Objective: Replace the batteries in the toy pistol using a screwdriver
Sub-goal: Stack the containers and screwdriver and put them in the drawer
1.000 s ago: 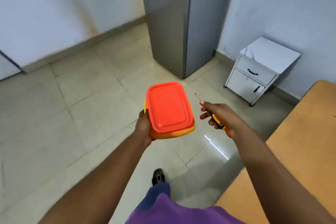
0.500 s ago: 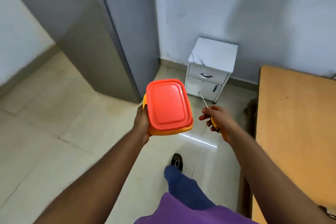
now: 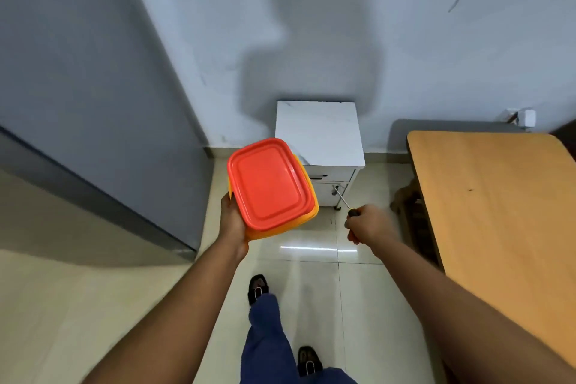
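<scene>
Nearest the camera, two legs in blue trousers [image 3: 268, 330] and black shoes [image 3: 257, 287] stand on the pale tiled floor [image 3: 93, 305], one foot ahead of the other. Above them both bare forearms reach forward. The left hand [image 3: 232, 221] holds a yellow container [image 3: 311, 212] by its near left corner, thumb against the side and the fingers out of sight underneath; its orange-red lid [image 3: 269, 184] is closed and tilted towards the camera. The right hand [image 3: 369, 224] is clenched round the handle of the screwdriver [image 3: 344, 201], whose thin metal shaft points up and away to the left. A wooden counter [image 3: 492, 212] runs along the right. Beyond the hands a small white cabinet [image 3: 321, 131] stands against the wall, with a grey fridge [image 3: 93, 87] to its left. The toy pistol is not visible.
</scene>
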